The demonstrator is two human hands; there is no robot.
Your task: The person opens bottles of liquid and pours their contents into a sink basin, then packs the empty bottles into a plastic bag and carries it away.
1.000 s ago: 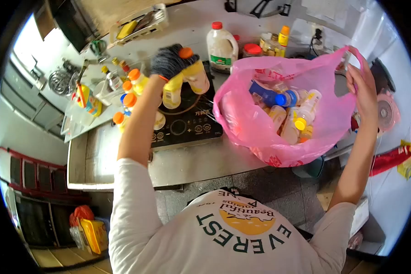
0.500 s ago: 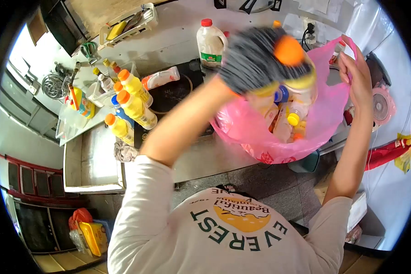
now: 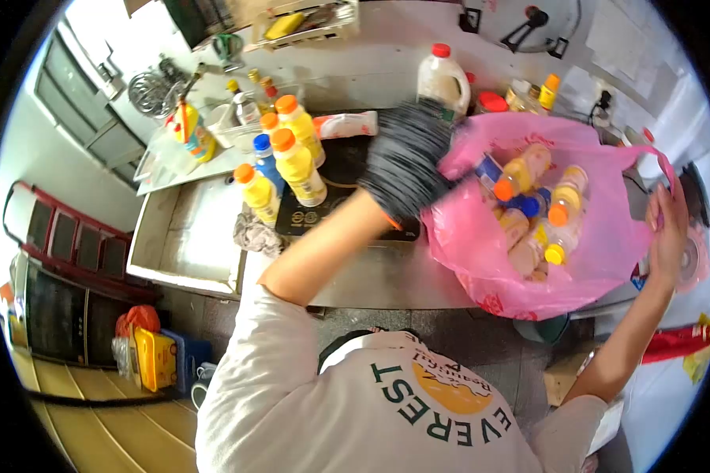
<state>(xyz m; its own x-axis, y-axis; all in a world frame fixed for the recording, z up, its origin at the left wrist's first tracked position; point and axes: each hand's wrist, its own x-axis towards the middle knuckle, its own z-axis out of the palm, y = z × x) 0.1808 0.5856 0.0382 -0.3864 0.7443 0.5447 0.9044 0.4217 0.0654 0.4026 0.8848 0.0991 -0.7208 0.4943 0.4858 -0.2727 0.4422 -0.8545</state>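
My left hand [image 3: 412, 158], in a dark grey glove, is beside the left rim of a pink plastic bag [image 3: 521, 280]. Motion smears its fingers, so whether they pinch the rim I cannot make out. The bag gapes open; inside lie several bottles, among them an orange-capped bottle [image 3: 523, 170], another orange-capped bottle [image 3: 569, 189] and a yellow-capped bottle [image 3: 558, 243]. At the bag's right side my bare right hand [image 3: 666, 232] is closed around its handle, pulling it up and outward.
Several yellow bottles [image 3: 298, 172] and a blue-capped bottle [image 3: 267, 163] stand at the left on a black cooktop [image 3: 343, 162]. Behind the bag is a red-capped jug [image 3: 442, 79]. A sink [image 3: 185, 244] lies left, and a grey cloth [image 3: 256, 234] rests by its edge.
My left hand has let go of an orange-capped bottle, which now lies in the bag, and has drawn back to the left rim. The view has shifted; my right hand keeps the handle.
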